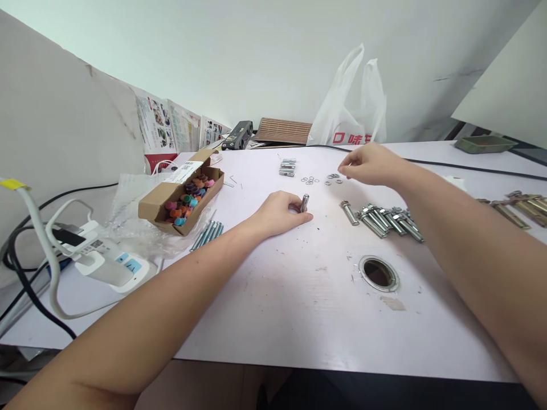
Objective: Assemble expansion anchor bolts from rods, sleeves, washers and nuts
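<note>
Left hand (280,214) grips a metal cylinder (305,203), right hand (370,164) near washers (334,176).

We see shiny, smooth metal on the pin (305,203) and bolts (376,218); a faintly glossy surface (290,307), scuffed toward its front edge; a matt cardboard box (150,206); a thin, crinkled plastic bag (342,114).

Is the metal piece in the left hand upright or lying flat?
Roughly upright, leaning slightly: the metal piece points upward from the grip of the left hand.
</note>
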Tool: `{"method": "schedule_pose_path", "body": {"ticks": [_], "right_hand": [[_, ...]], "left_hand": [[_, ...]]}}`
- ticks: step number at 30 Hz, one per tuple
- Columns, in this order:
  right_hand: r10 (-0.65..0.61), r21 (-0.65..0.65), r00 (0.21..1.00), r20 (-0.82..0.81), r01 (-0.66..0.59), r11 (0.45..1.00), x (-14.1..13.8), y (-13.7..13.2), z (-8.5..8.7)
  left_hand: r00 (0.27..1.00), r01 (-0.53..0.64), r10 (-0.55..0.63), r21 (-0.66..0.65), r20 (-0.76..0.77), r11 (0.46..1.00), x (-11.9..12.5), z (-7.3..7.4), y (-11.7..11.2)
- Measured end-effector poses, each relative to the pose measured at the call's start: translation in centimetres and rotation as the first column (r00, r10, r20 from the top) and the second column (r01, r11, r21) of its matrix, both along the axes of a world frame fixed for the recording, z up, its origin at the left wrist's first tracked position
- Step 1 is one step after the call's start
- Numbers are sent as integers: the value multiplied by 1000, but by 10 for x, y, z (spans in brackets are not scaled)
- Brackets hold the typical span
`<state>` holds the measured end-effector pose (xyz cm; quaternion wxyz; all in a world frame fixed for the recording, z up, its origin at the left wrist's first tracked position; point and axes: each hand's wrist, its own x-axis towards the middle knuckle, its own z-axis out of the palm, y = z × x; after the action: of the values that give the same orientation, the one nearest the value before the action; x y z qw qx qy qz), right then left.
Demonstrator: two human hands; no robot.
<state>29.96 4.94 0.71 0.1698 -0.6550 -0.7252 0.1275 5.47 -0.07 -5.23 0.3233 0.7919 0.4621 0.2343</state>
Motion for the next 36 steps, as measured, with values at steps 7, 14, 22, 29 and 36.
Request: {"method": "schedule_pose_path", "body": {"ticks": [7,14,22,29,36], "right_hand": [[-19,8,994,104,18,1000,-5,22,-36],[-17,-34,998,58,19,999,-1,29,-39],[5,7,997,73,-5,1000,-9,32,-52],[11,2,994,111,-11,1000,-5,37,-54],[-18,-50,990,138,25,998,-6,36,-48]], "left_hand": [[988,-24,17,43,151,999,0,1,-7],[972,-21,21,0,234,1000,2,1,-8],[981,-15,26,-56,194,998,2,1,-2],[979,9,5,-68,206,998,2,0,-2],[978,7,17,-115,208,993,-1,-1,-1]]}}
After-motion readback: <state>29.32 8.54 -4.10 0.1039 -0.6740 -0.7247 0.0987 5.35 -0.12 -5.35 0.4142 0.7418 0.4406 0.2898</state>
